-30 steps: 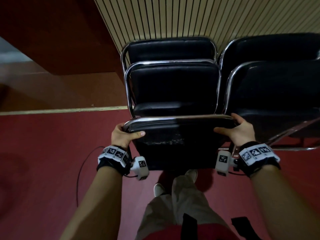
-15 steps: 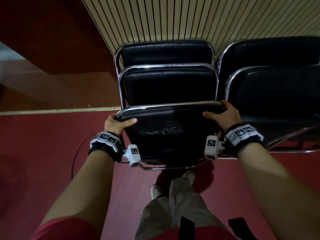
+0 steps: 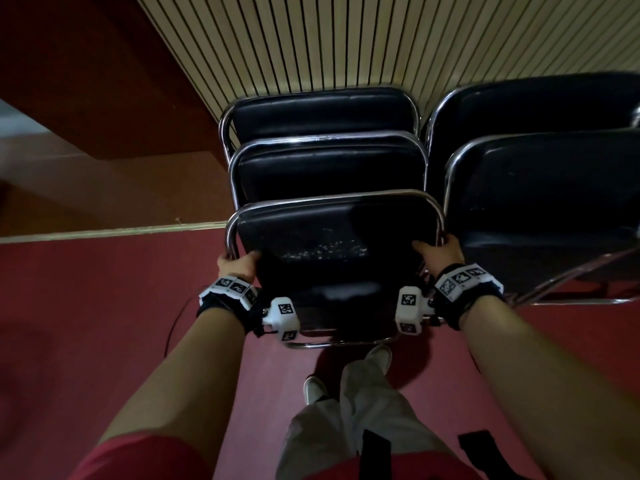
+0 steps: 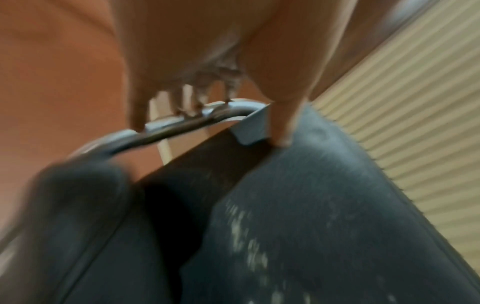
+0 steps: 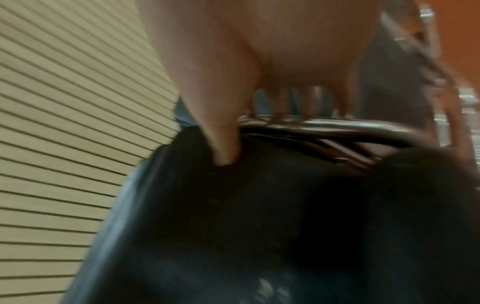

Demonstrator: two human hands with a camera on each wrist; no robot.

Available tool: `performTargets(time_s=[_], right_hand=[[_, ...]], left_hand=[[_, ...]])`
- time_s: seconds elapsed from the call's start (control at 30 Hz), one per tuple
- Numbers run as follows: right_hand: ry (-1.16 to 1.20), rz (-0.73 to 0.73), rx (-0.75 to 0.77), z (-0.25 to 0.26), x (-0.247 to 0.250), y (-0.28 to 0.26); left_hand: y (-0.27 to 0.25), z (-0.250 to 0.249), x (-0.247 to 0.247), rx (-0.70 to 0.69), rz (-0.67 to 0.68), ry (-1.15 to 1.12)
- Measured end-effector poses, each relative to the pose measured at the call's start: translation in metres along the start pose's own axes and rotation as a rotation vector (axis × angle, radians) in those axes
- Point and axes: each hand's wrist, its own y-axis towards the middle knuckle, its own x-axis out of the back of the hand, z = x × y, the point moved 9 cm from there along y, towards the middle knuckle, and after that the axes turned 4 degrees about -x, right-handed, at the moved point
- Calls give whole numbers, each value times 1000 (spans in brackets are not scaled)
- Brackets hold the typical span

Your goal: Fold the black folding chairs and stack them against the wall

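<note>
A folded black chair [image 3: 332,244] with a chrome frame stands right in front of me, its back scuffed with white marks. My left hand [image 3: 237,266] grips its left frame tube, thumb on the black pad. My right hand [image 3: 440,252] grips the right side the same way. The left wrist view shows the fingers [image 4: 197,98] curled over the chrome tube [image 4: 182,123]. In the right wrist view the thumb [image 5: 221,131] presses on the black pad [image 5: 259,216]. Two more folded chairs [image 3: 329,168] lean behind it against the ribbed wall [image 3: 346,39].
A second row of folded black chairs [image 3: 540,188] leans against the wall to the right. Dark red floor [image 3: 86,306] spreads to the left, with a thin black cable [image 3: 173,323] on it. My feet [image 3: 377,355] are just below the chair's bottom rail.
Both hands have pushed the held chair forward and up toward the wall; it now leans close against the two chairs behind it. Both hands have slid lower on the frame's sides.
</note>
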Motion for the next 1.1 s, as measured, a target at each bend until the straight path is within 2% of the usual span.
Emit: performTargets(time_s=[0.07,0.13,0.2,0.3,0.43,0.5,0.63,0.77,0.97,1.03,1.1], right_hand=[[-5,57,-125,-36,-9,7],[-20,111,-212,-63,-18,11],[-62,167,-281,-80,-25,15],[5,200,-322,-83,-28,12],[237,214,-339,-67,-34,3],[340,225,-333,-55,-39,-4],[442,256,-302,-47,-48,-22],[472,229,-236,-46,-37,-55],[618,114,-111,-37,-11,-125],[712,93,-68,-32,1,-155],[767,6,-40,-32,24,-185]], left_hand=[[-11,23,-7,127,83,111],[-29,32,-25,160,229,169],[-35,39,-38,157,273,201],[-45,46,-49,183,331,163],[-27,47,-58,215,319,-79],[-34,35,-65,232,345,-143],[-45,32,-72,287,392,-179],[-53,23,-68,192,438,-117],[-62,-2,-61,41,599,74],[-83,-26,-50,-15,607,99],[-112,-52,-46,-131,632,132]])
